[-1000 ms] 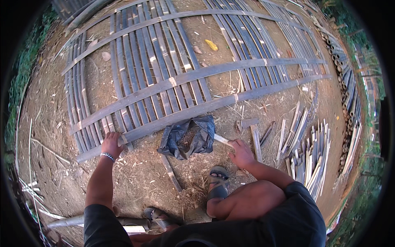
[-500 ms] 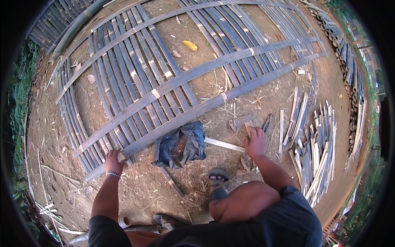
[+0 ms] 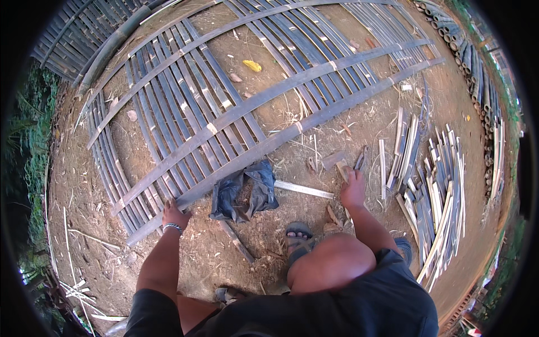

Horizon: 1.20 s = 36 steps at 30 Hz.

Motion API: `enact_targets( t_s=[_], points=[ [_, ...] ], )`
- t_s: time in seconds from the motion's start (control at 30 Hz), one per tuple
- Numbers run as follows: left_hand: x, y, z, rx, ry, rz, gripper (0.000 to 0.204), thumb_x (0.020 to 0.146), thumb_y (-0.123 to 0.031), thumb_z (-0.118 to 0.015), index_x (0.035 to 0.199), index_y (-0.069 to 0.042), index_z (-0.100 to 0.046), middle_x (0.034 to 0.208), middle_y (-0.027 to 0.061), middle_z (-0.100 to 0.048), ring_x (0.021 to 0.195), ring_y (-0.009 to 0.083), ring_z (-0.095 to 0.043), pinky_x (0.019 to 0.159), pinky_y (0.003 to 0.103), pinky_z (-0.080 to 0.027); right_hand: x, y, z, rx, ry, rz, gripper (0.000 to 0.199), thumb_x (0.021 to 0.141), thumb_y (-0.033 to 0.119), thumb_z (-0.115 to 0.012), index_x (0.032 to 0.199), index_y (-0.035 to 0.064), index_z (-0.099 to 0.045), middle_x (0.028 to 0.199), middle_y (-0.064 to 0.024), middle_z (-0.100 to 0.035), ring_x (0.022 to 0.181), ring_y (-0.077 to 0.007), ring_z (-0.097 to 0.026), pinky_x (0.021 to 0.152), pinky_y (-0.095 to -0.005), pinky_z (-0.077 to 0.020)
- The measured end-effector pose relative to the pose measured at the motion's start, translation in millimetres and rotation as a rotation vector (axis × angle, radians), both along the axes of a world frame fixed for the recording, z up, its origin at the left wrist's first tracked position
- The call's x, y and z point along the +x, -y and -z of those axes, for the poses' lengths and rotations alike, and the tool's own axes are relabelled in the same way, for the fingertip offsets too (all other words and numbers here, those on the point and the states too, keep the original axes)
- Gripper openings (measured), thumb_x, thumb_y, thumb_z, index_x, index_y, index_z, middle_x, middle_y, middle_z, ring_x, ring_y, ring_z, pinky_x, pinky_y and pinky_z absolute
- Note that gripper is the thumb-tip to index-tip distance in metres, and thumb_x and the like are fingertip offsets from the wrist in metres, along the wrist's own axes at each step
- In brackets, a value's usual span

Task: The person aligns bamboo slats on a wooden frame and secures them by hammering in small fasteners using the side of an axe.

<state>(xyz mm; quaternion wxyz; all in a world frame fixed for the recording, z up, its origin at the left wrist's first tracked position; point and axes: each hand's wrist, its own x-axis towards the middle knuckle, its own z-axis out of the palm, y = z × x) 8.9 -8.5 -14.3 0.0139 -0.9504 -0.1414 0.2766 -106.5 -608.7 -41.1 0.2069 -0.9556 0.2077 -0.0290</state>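
Two hands down: left hand (image 3: 175, 213) gripping the grey woven bamboo-slat panel (image 3: 236, 106) at its lower-left edge, likely light, springy, splintery; right hand (image 3: 353, 188) at centre-right closing on a wood-handled tool (image 3: 343, 168), grip unclear.

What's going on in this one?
A person crouches on bare dirt beside a big lattice panel of split bamboo slats. The left hand rests on the panel's near edge. The right hand reaches to the ground by a wooden-handled tool, next to a pile of loose bamboo strips. A dark crumpled bag lies between the hands, with one pale strip beside it.
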Motion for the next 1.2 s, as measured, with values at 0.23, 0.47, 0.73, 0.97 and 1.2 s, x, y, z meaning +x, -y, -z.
enact_targets(
  t_s=[0.23,0.47,0.73,0.97,1.2],
  points=[
    [-32,67,2,-0.232,0.079,0.055,0.098,0.08,-0.045,-0.081,0.157,-0.005,-0.035,0.163,0.0214,-0.032,0.148,0.0389,-0.035,0.122,0.046,-0.032,-68,35,1,-0.088,0.034,0.337,0.057,0.081,-0.001,-0.06,0.136,0.0127,-0.055,0.127,-0.0225,-0.053,0.117,-0.0433,-0.052,0.103,-0.0513,-0.0424],
    [-13,80,-1,-0.385,0.057,0.144,0.085,0.085,-0.04,-0.076,0.153,-0.002,-0.042,0.154,0.0267,-0.044,0.145,0.0415,-0.04,0.121,0.045,-0.033,-139,53,27,-0.144,-0.033,0.685,0.058,0.081,0.007,-0.068,0.137,0.0101,-0.055,0.131,-0.0219,-0.053,0.123,-0.0431,-0.051,0.105,-0.0508,-0.0421],
    [-9,71,6,-0.409,0.033,0.048,0.07,0.089,-0.037,-0.073,0.143,0.001,-0.053,0.147,0.0279,-0.052,0.138,0.0416,-0.049,0.117,0.046,-0.039,-113,2,-13,-0.088,-0.189,0.656,0.054,0.084,0.026,-0.072,0.133,0.0103,-0.057,0.142,-0.0197,-0.049,0.133,-0.0391,-0.046,0.109,-0.0542,-0.0381],
    [-6,64,32,-0.418,0.058,0.054,0.066,0.088,-0.032,-0.074,0.141,0.003,-0.055,0.145,0.0275,-0.054,0.136,0.0406,-0.051,0.116,0.045,-0.04,-117,-46,-8,-0.038,-0.188,0.315,0.062,0.082,0.023,-0.075,0.139,0.0107,-0.053,0.144,-0.0189,-0.047,0.134,-0.0394,-0.044,0.11,-0.0535,-0.0364],
    [-12,66,37,-0.159,0.175,0.048,0.078,0.085,-0.034,-0.075,0.15,-0.003,-0.045,0.139,0.0294,-0.055,0.132,0.0428,-0.051,0.113,0.048,-0.041,-142,-60,-16,-0.005,-0.178,0.342,0.063,0.081,0.021,-0.075,0.139,0.0112,-0.052,0.142,-0.0184,-0.047,0.134,-0.039,-0.044,0.112,-0.0527,-0.0349]
  ],
)
